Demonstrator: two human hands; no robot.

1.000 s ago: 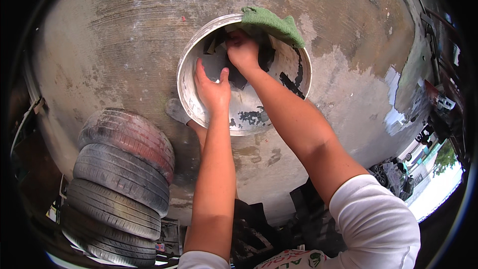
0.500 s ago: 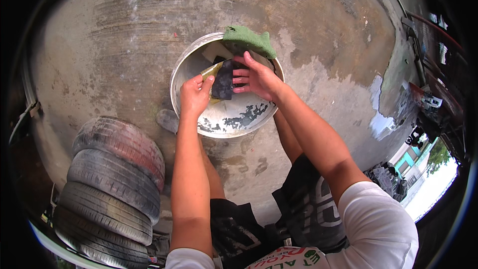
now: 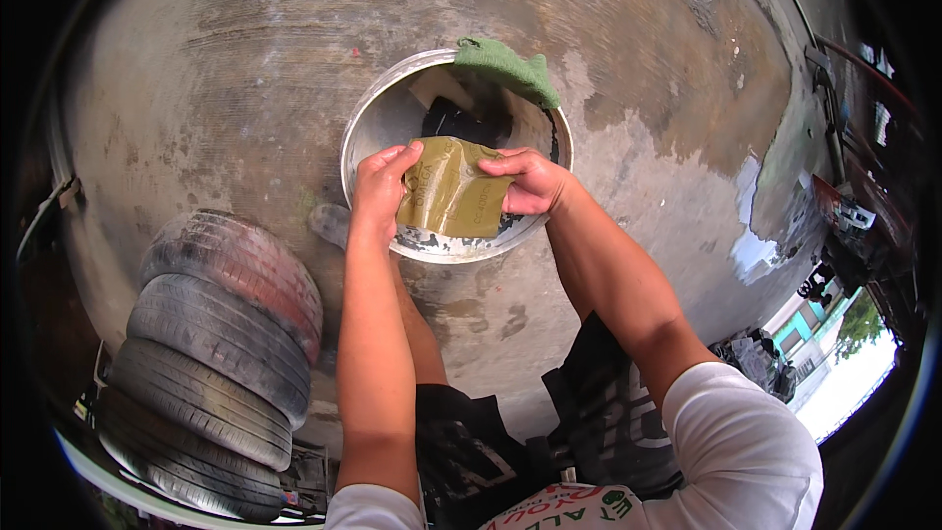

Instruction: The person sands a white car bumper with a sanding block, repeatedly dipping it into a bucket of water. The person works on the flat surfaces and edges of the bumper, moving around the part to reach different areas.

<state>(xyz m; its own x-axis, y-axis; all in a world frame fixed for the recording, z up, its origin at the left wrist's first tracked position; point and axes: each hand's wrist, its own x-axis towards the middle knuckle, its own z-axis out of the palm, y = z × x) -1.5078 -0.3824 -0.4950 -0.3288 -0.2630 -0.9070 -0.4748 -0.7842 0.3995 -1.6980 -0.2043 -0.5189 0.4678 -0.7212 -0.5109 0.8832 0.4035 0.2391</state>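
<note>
Between my two hands is a sheet of sandpaper (image 3: 453, 198), its olive, printed back turned up and a crease running down its middle. The left edge is pinched by my left hand (image 3: 378, 186), thumb on top. On the right side, my right hand (image 3: 533, 180) grips it with the thumb over the back and the fingers underneath. Below the sheet lies a round, white-edged wheel rim (image 3: 355, 137) with dark chipped patches. A green cloth (image 3: 507, 72) hangs over its far right edge. Inside the far part of the rim is something dark (image 3: 446, 118) I cannot make out.
A stack of several worn tires (image 3: 221, 334) stands at the left. The concrete floor (image 3: 255, 69) has damp, darker patches. Clutter and metal parts (image 3: 844, 221) line the right side, near a bright opening.
The sandpaper has been opened flat, its olive back now up instead of its dark face showing. My right hand has gone from spread fingers to gripping its right side.
</note>
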